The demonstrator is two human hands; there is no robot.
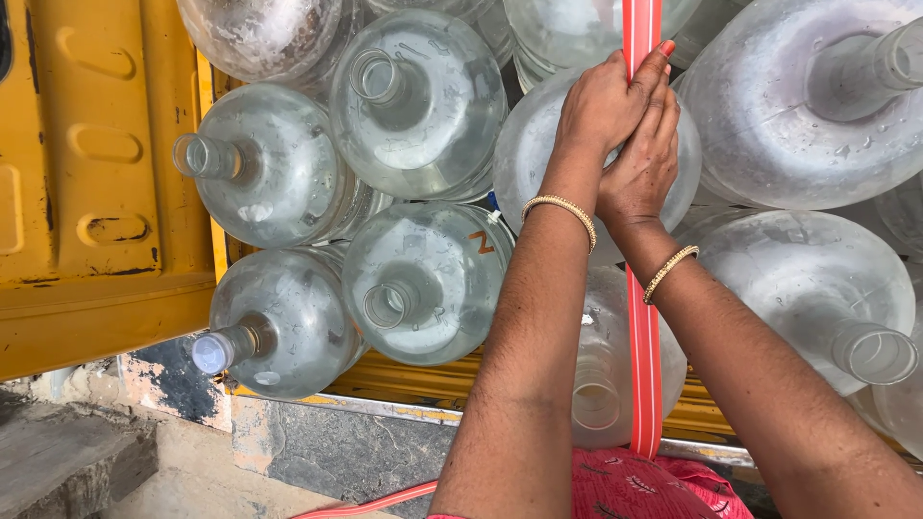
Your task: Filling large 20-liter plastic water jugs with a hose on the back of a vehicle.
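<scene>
Both forearms reach up to where the left hand [601, 106] and right hand [642, 163] clench the red strap [643, 365], which runs taut over the stacked clear water jugs [423, 279]. If that grip slips, the strap could slacken and loosen the jugs, though its upper anchoring seems out of view.

Single head-worn view, looking steeply down along the person's forearms at close range. Stacked clear water jugs [423, 279] fill most of the frame; yellow truck panel [96, 183] at left (ground visible below). No second view shares it.

Stacked clear water jugs [423, 279] packed tight ahead of me, necks jutting out, red strap [642, 365] taut between them, yellow panel [96, 173] walling left, open room only below.
</scene>
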